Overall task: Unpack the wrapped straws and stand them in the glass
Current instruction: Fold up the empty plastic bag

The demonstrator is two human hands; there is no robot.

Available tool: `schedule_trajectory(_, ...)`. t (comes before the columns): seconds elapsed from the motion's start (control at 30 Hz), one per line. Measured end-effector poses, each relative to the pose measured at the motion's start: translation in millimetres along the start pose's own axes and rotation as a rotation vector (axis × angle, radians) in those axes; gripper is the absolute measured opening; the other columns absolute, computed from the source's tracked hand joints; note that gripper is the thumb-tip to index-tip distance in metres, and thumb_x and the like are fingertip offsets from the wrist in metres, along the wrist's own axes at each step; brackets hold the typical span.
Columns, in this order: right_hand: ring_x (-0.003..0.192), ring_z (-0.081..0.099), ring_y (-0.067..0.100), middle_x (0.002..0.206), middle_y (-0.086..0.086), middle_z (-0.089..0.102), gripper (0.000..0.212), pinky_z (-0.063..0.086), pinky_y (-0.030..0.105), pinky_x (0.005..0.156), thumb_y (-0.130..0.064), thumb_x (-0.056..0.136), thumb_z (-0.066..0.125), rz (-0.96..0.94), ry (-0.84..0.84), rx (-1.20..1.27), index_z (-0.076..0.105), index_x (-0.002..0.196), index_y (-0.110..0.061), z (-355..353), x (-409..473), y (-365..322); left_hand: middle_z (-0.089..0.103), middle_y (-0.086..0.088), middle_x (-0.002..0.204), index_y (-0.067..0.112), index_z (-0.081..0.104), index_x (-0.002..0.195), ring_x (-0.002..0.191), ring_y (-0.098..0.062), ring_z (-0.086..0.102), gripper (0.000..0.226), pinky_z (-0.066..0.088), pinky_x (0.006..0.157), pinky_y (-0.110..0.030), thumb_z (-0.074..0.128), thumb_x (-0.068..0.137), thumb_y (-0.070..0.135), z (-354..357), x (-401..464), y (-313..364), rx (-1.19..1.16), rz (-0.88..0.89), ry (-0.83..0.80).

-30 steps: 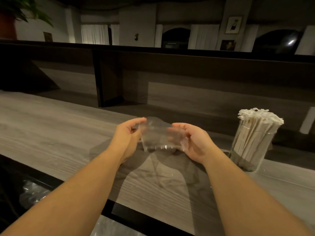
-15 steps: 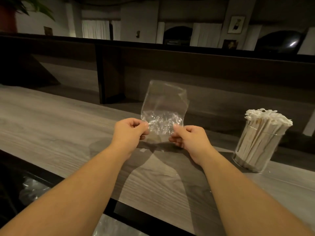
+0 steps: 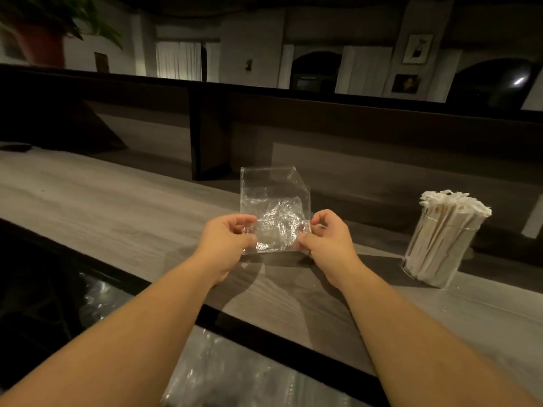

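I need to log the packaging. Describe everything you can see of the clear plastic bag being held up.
The clear plastic bag is a thin, see-through film pouch, crinkled and glinting in its lower half, smoother above. It looks empty and is held upright above the wooden counter, one top corner folded in. The left hand pinches its lower left edge and the right hand pinches its lower right edge. Nothing else touches it.

One view only — head-worn, wide-angle, looking forward and slightly down along both forearms. Close on the wooden counter [image 3: 123, 207], whose near edge crosses the lower frame; beyond it a dark partition [image 3: 352, 121] and dim room. Edges bow — lens distortion.
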State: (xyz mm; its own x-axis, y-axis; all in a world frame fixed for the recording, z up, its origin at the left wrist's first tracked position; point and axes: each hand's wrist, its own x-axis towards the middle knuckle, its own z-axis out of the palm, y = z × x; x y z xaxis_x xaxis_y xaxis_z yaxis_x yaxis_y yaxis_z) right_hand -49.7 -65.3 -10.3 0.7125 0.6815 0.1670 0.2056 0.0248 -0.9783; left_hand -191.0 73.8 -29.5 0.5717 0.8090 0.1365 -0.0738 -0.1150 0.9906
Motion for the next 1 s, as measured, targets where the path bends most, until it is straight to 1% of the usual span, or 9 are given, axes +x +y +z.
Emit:
schedule_trajectory(0.1,0.078,0.065,0.024,0.094,0.009,0.068,0.050,0.060,0.034,0.071,0.019,0.085,0.055,-0.021,-0.047,-0.017,0.068,0.101,-0.027,17.2,-20.3,-7.8,0.066,-0.004,0.091,0.022,0.070,0.111,0.071,-0.012,0.062,0.049,0.056,0.064,-0.022,0.066,0.082,-0.017,-18.8,-22.9,13.9,0.052,0.005,0.016)
schedule_trajectory(0.23,0.076,0.062,0.018,0.093,0.004,0.063,0.059,0.057,0.026,0.064,0.019,0.088,0.051,-0.017,-0.115,-0.048,0.063,0.127,-0.024,47.1,-54.1,-25.7,0.061,-0.001,0.086,0.030,0.061,0.131,0.068,-0.013,0.055,0.066,0.055,0.064,-0.026,0.062,0.085,-0.017,-49.1,-57.7,30.5,0.106,0.044,0.072)
schedule_trajectory(0.33,0.081,0.061,0.018,0.094,0.006,0.063,0.063,0.060,0.040,0.082,0.017,0.086,0.058,-0.033,-0.181,-0.086,0.058,0.135,-0.022,69.8,-71.4,-34.3,0.067,0.001,0.107,0.031,0.052,0.142,0.094,-0.011,0.067,0.072,0.060,0.081,-0.028,0.063,0.087,-0.014,-78.2,-83.9,38.2,0.082,0.065,0.132)
schedule_trajectory(0.47,0.081,0.063,0.015,0.100,0.003,0.066,0.063,0.058,0.027,0.072,0.010,0.089,0.062,-0.102,-0.280,-0.188,0.054,0.142,-0.022,114.2,-91.4,-38.4,0.067,-0.007,0.102,0.017,0.055,0.141,0.095,-0.002,0.068,0.061,0.055,0.089,-0.022,0.069,0.087,-0.007,-131.1,-124.2,34.3,0.201,0.116,0.308)
schedule_trajectory(0.57,0.072,0.059,0.011,0.088,0.000,0.062,0.054,0.054,0.023,0.064,0.007,0.089,0.061,-0.174,-0.366,-0.234,0.059,0.138,-0.016,156.5,-113.1,-36.7,0.066,0.002,0.090,0.014,0.063,0.134,0.073,-0.001,0.061,0.047,0.047,0.067,-0.007,0.071,0.088,0.002,-167.2,-159.6,25.0,0.377,0.167,0.481)
schedule_trajectory(0.63,0.061,0.053,0.008,0.080,-0.002,0.059,0.044,0.046,0.016,0.051,0.003,0.091,0.058,-0.217,-0.419,-0.262,0.064,0.131,-0.015,182.2,-126.9,-31.4,0.067,0.008,0.090,0.016,0.071,0.123,0.076,-0.002,0.062,0.033,0.045,0.067,-0.006,0.070,0.090,0.008,-188.8,-182.5,14.1,0.489,0.168,0.575)
schedule_trajectory(0.77,0.060,0.050,0.008,0.081,-0.001,0.058,0.018,0.039,0.017,0.054,-0.011,0.096,0.061,-0.303,-0.603,-0.391,0.074,0.105,-0.018,238.8,-171.1,-7.8,0.067,0.004,0.095,0.020,0.077,0.098,0.092,-0.014,0.063,0.009,0.050,0.084,-0.032,0.072,0.090,0.020,-245.2,-243.3,-30.6,0.700,0.089,0.697)
schedule_trajectory(0.87,0.088,0.056,0.013,0.115,0.003,0.052,0.016,0.041,0.020,0.073,-0.020,0.096,0.063,-0.330,-0.728,-0.461,0.070,0.081,-0.023,265.4,-197.8,22.5,0.060,0.012,0.091,0.018,0.070,0.085,0.091,-0.008,0.056,0.007,0.043,0.082,-0.028,0.073,0.091,0.017,-273.3,-284.8,-66.9,0.647,-0.052,0.706)
schedule_trajectory(1.0,0.077,0.057,0.013,0.088,-0.005,0.060,0.018,0.047,0.032,0.070,-0.022,0.098,0.053,-0.262,-0.914,-0.550,0.057,0.081,-0.025,285.6,-226.2,74.0,0.068,0.001,0.083,0.014,0.068,0.083,0.073,-0.014,0.059,0.011,0.048,0.067,-0.029,0.071,0.093,0.017,-298.5,-323.2,-124.0,0.397,-0.286,0.611)
